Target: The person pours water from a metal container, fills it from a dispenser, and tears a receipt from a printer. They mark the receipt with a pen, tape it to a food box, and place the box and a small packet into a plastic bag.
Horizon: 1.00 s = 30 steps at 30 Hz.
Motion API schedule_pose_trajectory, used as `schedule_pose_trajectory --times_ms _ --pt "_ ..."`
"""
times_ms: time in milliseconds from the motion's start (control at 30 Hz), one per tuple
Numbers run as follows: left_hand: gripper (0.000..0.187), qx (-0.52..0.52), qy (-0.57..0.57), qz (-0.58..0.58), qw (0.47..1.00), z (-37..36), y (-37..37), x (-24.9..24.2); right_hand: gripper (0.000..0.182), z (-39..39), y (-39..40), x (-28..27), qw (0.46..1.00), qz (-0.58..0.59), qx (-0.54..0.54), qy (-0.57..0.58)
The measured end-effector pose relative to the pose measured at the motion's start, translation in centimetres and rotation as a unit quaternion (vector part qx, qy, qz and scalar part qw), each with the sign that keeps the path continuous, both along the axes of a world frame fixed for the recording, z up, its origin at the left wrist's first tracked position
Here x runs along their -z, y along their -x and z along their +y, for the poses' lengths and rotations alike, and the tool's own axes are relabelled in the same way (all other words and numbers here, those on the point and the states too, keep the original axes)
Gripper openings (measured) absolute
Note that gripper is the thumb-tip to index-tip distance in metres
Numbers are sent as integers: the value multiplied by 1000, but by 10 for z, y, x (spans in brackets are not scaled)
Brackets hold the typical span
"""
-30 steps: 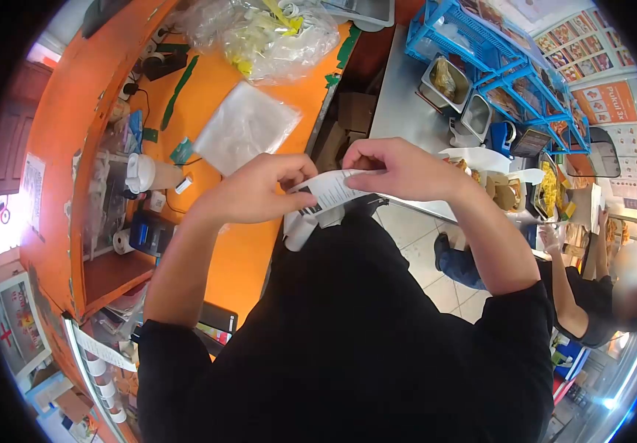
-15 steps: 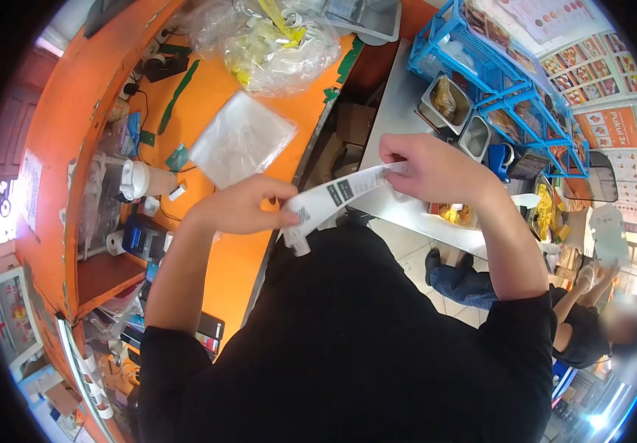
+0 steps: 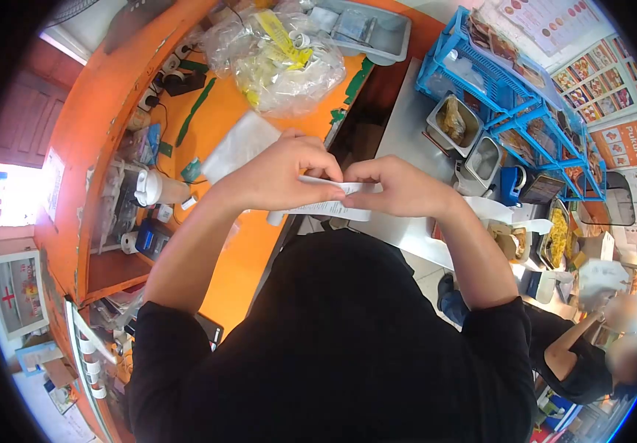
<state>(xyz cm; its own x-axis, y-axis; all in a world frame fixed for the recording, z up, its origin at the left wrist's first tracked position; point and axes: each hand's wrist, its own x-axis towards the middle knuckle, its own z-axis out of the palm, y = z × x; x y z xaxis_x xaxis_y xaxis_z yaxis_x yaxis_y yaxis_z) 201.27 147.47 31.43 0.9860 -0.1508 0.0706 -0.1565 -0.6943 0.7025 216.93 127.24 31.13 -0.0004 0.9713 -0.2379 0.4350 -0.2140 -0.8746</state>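
Observation:
A white printed paper slip (image 3: 337,210) stretches sideways between my two hands, in front of my chest. My left hand (image 3: 285,173) pinches its upper edge between thumb and fingers. Close beside it, fingertips nearly meeting, my right hand (image 3: 396,188) pinches the same slip. The paper looks folded or doubled at the pinch, and part of it is hidden behind my fingers. Behind my left hand lies a stack of clear plastic sheets or bags (image 3: 241,148), partly covered by that hand.
Crumpled plastic bags (image 3: 289,66) and a grey tray (image 3: 388,33) sit on the orange counter (image 3: 241,273). At right are a steel counter (image 3: 407,148), metal containers (image 3: 455,122), blue baskets (image 3: 510,107) and yellow food (image 3: 557,236). Two people, faces blurred, are at lower right (image 3: 588,365).
Both my hands have come together; the slip, earlier stretched diagonally between them, is now level and gripped near its middle. The whole view has shifted slightly.

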Motion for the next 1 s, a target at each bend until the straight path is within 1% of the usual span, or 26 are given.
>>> schedule_pose_trajectory --times_ms 33,67,100,133,167,200,267,300,333,400,433,467,500,533,567,600,667,700,733,800,833,867,900,933,967,1000 --pt "20 3 55 77 996 5 -2 -5 21 -1 -5 6 1000 -7 10 -27" --pt "21 4 110 153 982 9 -1 -8 21 -3 -8 6 999 -4 9 -30" --pt "21 3 107 154 982 14 2 -8 20 -6 -13 6 999 26 23 -20" --pt "25 0 237 240 941 21 8 -6 20 -9 -17 4 998 56 37 -8" --pt "30 -3 362 320 876 28 14 -2 18 -12 -21 2 998 42 39 15" --pt "30 -3 360 320 876 34 19 7 18 -15 -24 1 998 42 39 13" --pt "37 59 433 209 875 45 28 34 17 -21 -26 -1 997 37 59 20" --pt "36 50 462 179 867 47 31 39 17 -24 -27 -1 997 36 61 20" --pt "36 51 461 179 868 45 35 44 16 -25 -27 1 997 33 59 26" --pt "40 -27 568 133 812 32 43 43 17 -28 -24 5 997 30 59 31" --pt "40 -32 593 130 794 28 45 40 18 -29 -21 9 998 18 52 19" --pt "40 -32 593 130 794 28 48 38 21 -29 -16 10 999 5 45 7" --pt "39 -52 586 139 797 29 51 37 25 -30 -12 6 998 5 38 46" --pt "37 -72 579 147 799 31 54 37 25 -30 -6 1 998 5 37 49" --pt "34 -89 551 151 816 35 55 38 26 -31 -1 -4 996 0 50 76" --pt "34 -90 554 151 813 39 59 36 27 -31 4 -6 993 -6 63 104" --pt "28 -100 493 221 835 46 67 31 30 -40 5 9 994 -9 49 97" --pt "25 -75 447 240 858 55 72 41 33 -45 6 13 995 -10 40 86" --pt "25 -76 452 242 855 58 74 50 33 -49 8 12 995 -9 39 91" --pt "28 -4 429 174 886 55 77 61 39 -58 14 7 979 -30 -14 203" --pt "35 -47 440 165 881 48 79 65 47 -67 15 19 980 -21 -68 185" --pt "35 -44 445 168 878 42 77 65 47 -67 24 19 979 -17 -65 192" --pt "37 -49 463 199 863 36 75 65 50 -65 34 19 987 -9 -62 150" --pt "39 -52 479 228 846 30 73 67 55 -61 44 19 993 -1 -56 108" --pt "32 -46 495 226 838 24 70 78 55 -51 56 19 992 0 -51 114" --pt "32 -39 499 229 835 16 66 81 48 -33 72 19 993 50 12 106"
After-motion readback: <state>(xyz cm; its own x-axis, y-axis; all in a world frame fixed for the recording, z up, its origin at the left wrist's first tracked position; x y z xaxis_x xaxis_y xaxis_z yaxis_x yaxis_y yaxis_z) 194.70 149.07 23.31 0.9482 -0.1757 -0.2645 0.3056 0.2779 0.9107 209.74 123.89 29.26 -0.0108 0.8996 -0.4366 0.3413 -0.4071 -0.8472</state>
